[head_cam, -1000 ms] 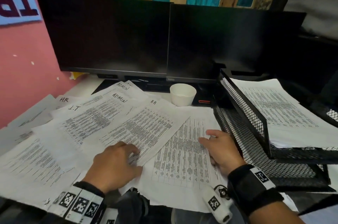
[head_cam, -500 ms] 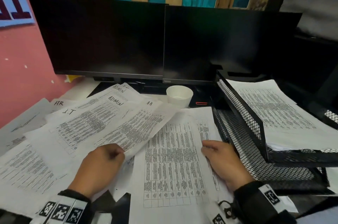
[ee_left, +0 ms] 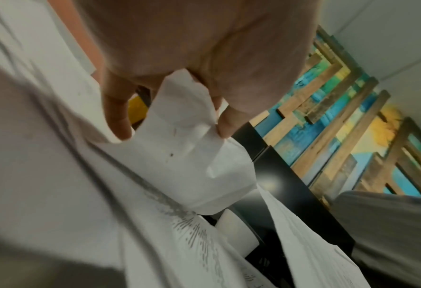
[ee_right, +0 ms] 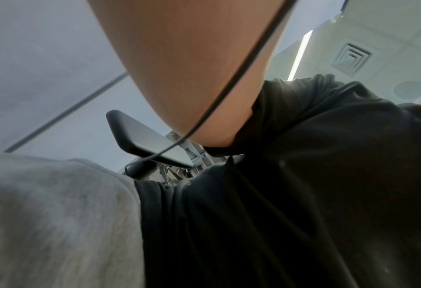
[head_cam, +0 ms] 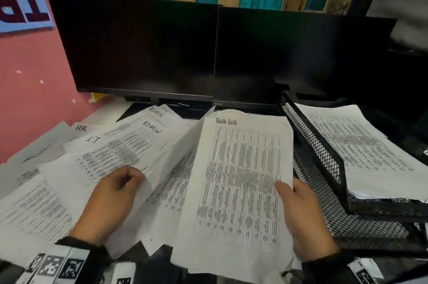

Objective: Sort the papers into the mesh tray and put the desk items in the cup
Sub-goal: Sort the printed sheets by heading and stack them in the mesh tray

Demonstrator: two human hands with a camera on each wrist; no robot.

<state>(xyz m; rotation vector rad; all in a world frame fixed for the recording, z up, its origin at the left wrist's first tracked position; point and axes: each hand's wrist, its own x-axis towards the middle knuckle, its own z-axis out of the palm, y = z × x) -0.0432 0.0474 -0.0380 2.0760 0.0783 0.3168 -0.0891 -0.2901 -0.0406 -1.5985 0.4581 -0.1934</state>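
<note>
Printed papers (head_cam: 46,202) lie spread across the desk, some headed ADMIN, HR and I.T. My right hand (head_cam: 287,191) holds a sheet headed Task List (head_cam: 238,181) by its right edge, thumb on top, raised and tilted off the desk beside the black mesh tray (head_cam: 315,144). My left hand (head_cam: 132,176) pinches the lifted edge of another printed sheet (head_cam: 129,151); the left wrist view shows my left hand (ee_left: 175,134) with that paper (ee_left: 189,155) bunched between its fingers. The white cup (ee_left: 239,231) shows only in the left wrist view; in the head view the raised sheet hides it.
The tray's upper tier holds a stack of papers (head_cam: 361,151); its lower tier (head_cam: 310,191) shows bare mesh. Two dark monitors (head_cam: 143,52) stand along the back of the desk and a pink wall (head_cam: 34,98) closes the left. The right wrist view shows only my forearm, shirt and a chair armrest (ee_right: 145,144).
My right hand has lifted the Task List sheet off the desk and tilted it upward, covering the cup. My left hand has raised the sheet edge it pinches.
</note>
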